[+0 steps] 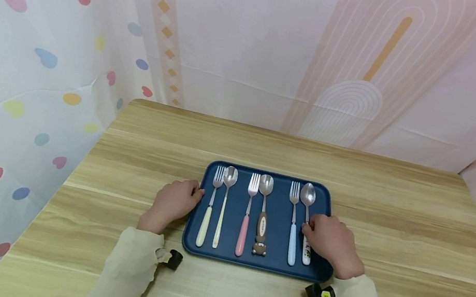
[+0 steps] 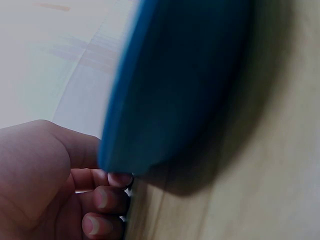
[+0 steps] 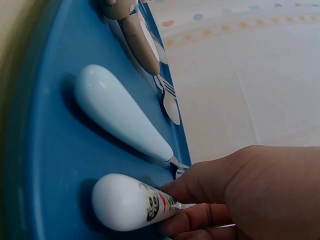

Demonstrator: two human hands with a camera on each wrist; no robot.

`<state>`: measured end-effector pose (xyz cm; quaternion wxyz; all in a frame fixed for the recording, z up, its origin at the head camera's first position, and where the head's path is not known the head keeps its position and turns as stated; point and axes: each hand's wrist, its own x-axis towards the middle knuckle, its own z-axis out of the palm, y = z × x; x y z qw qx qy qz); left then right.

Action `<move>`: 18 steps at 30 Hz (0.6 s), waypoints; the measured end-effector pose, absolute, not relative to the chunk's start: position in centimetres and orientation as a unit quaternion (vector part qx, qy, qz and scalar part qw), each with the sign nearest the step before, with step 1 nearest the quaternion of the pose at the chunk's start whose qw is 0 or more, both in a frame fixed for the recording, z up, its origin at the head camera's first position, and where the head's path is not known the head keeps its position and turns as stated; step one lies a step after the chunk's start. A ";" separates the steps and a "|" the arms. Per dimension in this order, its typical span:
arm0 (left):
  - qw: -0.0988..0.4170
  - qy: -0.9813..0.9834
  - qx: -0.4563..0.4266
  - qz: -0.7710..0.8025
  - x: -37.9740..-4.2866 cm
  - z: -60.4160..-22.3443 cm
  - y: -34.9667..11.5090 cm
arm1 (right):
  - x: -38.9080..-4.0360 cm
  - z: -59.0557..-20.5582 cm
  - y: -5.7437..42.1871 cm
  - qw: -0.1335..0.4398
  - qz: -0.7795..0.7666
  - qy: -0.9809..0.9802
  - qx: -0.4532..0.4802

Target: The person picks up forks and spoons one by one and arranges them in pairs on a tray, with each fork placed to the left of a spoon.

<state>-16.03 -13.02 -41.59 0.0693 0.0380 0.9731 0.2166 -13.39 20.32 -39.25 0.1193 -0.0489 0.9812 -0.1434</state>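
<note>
A dark blue tray point(image 1: 234, 211) lies on the table, bearing forks and spoons in three side-by-side pairs. At its left edge my left hand point(image 1: 174, 203) grips the rim, thumb on the side and fingers curled at the underside in the left wrist view. My right hand point(image 1: 333, 240) pinches the white patterned handle of the rightmost spoon point(image 1: 308, 194) between thumb and fingers. Just left of that spoon lies a fork with a light blue handle point(image 3: 120, 112). The middle pair is a pink-handled fork point(image 1: 243, 233) and a spoon with a brown bear handle point(image 1: 262, 226).
The left pair is a cream-handled fork point(image 1: 204, 224) and a slim cream-handled spoon point(image 1: 220, 219). Wooden tabletop point(image 1: 405, 224) surrounds the tray. Patterned curtains point(image 1: 246, 39) hang behind the table and along its left side.
</note>
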 end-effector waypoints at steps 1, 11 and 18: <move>0.069 0.973 0.038 0.216 -16.0 -41.6 -13.0 | -13.4 -39.2 20.3 0.120 -0.143 0.981 -0.049; 0.070 0.973 0.038 0.218 -16.0 -41.6 -13.1 | -13.1 -39.0 20.2 0.114 -0.145 0.981 -0.062; 0.068 0.973 0.040 0.218 -15.9 -41.4 -12.9 | -12.9 -38.9 20.3 0.110 -0.150 0.980 -0.068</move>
